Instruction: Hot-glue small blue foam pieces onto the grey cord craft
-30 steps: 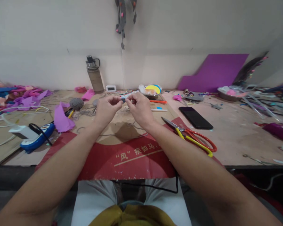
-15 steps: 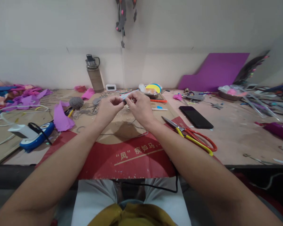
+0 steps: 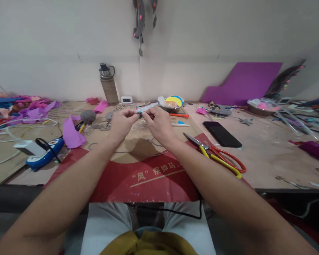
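Observation:
My left hand (image 3: 122, 124) and my right hand (image 3: 161, 124) meet above the middle of the table, thumbs and fingers pinched together. Between their fingertips is a small dark piece (image 3: 140, 115), too small and covered to name. Below the hands, a thin grey yarn strand (image 3: 159, 153) lies across the brown and red board (image 3: 117, 182); whether it joins the small piece I cannot tell. Just behind the fingers lie several thin white sticks (image 3: 150, 106). Scissors (image 3: 215, 154) with red and yellow handles rest beside my right forearm, blades half under no cover and pointing away.
On the left are a ball of grey yarn (image 3: 88, 116), purple felt (image 3: 73, 132), felt scraps (image 3: 29, 109) and a blue power strip (image 3: 44, 156). A bottle (image 3: 108, 86) and small clock (image 3: 126, 100) stand by the wall. A black phone (image 3: 222, 134) and bowl (image 3: 171, 107) are on the right.
The whole view has shifted slightly, so things sit a little lower and further right. Both hands stay pinched together at the small dark piece, with only slight finger movement.

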A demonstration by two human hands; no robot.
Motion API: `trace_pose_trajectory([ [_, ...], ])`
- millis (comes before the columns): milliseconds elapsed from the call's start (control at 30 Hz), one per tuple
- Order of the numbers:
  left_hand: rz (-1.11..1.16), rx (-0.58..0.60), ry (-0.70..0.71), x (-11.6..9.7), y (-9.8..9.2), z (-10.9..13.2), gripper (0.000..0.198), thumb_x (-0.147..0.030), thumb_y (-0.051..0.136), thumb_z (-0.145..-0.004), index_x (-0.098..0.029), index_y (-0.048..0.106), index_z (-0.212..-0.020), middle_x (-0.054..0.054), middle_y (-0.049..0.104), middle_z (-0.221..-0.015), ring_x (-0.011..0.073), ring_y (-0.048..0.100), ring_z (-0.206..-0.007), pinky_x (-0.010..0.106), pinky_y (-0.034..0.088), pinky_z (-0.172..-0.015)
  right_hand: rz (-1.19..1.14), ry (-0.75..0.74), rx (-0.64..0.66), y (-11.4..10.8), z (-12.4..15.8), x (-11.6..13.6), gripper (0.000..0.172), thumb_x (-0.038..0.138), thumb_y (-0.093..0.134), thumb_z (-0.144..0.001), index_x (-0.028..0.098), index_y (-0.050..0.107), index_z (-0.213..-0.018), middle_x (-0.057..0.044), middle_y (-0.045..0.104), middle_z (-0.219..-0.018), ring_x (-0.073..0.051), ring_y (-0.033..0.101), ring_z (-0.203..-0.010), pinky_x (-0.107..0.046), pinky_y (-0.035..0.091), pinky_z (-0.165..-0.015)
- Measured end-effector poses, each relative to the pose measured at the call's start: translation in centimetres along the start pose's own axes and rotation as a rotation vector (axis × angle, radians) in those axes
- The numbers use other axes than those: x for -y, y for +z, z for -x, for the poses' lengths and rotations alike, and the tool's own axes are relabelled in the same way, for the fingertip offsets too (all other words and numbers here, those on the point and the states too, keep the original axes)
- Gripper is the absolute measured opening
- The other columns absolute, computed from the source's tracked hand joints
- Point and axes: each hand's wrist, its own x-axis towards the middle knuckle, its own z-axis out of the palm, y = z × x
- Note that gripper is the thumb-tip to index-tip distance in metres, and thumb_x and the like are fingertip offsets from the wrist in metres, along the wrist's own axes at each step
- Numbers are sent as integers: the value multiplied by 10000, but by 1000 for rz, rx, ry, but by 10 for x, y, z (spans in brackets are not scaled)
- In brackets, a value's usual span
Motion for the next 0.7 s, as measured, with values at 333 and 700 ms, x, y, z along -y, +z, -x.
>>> trace_pose_trajectory([
  [333,140,-20,-92,0,3,0,70,-222,640,-655,-161,631,-621,-15,551,-583,82,397,-514,245,291,-506,15,43,36,3,1,1,219,266,541,-875,174,591,-683,-31,612,-715,-137,504,-677,-287,345,-653],
  [700,419,38,-255,-13,5,6,80,-189,665,-599,-160,598,-566,-22,520,-572,68,390,-509,226,336,-513,22,28,24,4,0,-1,219,267,537,-866,186,555,-663,-18,587,-696,-135,481,-661,-287,333,-652],
])
